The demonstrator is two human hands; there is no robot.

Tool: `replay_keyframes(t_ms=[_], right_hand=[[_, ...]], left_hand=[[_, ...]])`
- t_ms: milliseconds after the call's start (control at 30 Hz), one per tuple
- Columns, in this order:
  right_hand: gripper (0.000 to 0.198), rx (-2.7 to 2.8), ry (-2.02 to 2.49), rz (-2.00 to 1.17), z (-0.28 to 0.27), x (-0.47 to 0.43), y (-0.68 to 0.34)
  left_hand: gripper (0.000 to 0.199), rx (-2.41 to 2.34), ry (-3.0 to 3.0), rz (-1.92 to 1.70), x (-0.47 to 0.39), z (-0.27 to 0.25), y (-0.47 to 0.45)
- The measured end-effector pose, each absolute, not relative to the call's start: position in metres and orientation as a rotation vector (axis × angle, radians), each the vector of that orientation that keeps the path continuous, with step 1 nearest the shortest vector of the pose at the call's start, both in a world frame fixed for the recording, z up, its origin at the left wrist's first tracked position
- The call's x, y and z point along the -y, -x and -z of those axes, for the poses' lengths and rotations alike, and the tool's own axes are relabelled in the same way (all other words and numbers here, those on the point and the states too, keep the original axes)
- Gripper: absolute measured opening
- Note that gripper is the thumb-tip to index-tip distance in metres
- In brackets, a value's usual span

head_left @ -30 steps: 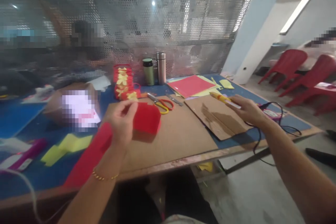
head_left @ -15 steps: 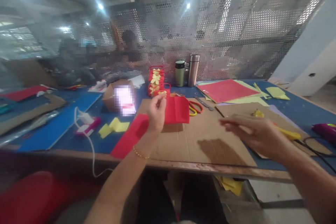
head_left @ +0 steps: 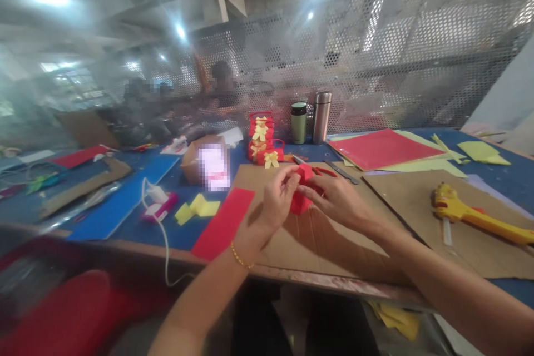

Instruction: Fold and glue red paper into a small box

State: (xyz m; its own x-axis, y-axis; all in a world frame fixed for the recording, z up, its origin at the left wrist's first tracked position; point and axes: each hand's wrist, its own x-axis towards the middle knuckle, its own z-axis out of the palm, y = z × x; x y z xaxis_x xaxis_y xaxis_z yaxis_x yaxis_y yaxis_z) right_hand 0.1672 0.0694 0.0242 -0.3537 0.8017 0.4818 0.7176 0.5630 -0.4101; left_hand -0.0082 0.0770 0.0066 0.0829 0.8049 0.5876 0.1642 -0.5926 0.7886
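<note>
Both of my hands meet over the brown cardboard sheet [head_left: 267, 258] in the middle of the table. Between them is a folded piece of red paper [head_left: 301, 204], bent into a box-like shape. My left hand [head_left: 280, 197] grips it from the left, thumb and fingers closed at its edge. From the right, my right hand [head_left: 334, 197] closes its fingers on the same paper, which partly hides behind them. Red-handled scissors [head_left: 329, 172] lie just beyond my right hand, partly covered. A yellow glue gun [head_left: 471, 214] rests on cardboard to the right.
Small red paper bags with yellow bows [head_left: 261, 136] stand behind, near a green cup [head_left: 298, 122] and a steel flask [head_left: 321, 117]. Red sheets [head_left: 386, 148] lie at right. A red strip [head_left: 225, 222], yellow slips [head_left: 204, 206], a power strip [head_left: 161, 207] and a lit phone [head_left: 214, 167] are leftward.
My right hand has come leftward from near the glue gun to the red paper. The paper has gone from a flatter, open piece to a folded shape between both hands. The view has shifted slightly.
</note>
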Motion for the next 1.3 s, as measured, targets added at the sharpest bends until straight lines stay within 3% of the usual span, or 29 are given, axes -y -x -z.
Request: replay_keyframes(t_ms=[200, 400, 467, 700, 800, 1000, 1300], right_hand=[[0.035, 1.982, 1.263, -0.322, -0.007, -0.081, -0.178], [0.038, 1.657, 0.950, -0.807, -0.025, -0.087, -0.196], [0.040, 1.525, 0.898, -0.972, -0.032, -0.085, -0.203], [0.045, 1.263, 1.027, -1.492, 0.000, -0.071, -0.216], [0.042, 1.259, 1.050, -1.526, 0.017, -0.069, -0.218], [0.041, 1.496, 1.122, -1.381, 0.020, -0.077, -0.221], [0.047, 1.466, 1.106, -1.373, 0.016, -0.069, -0.217]], left_hand=[[0.056, -0.824, -1.728, -1.351, -0.073, -0.009, 0.003], [0.039, -1.083, -1.650, -1.917, -0.087, -0.031, 0.030], [0.035, -1.164, -1.580, -1.949, -0.094, -0.036, 0.039], [0.024, -1.001, -1.393, -1.011, -0.088, -0.019, 0.019], [0.024, -0.959, -1.316, -0.831, -0.082, -0.008, 0.007], [0.031, -0.993, -1.188, -0.874, -0.081, -0.001, 0.004], [0.038, -1.014, -1.482, -0.829, -0.067, -0.014, -0.001]])
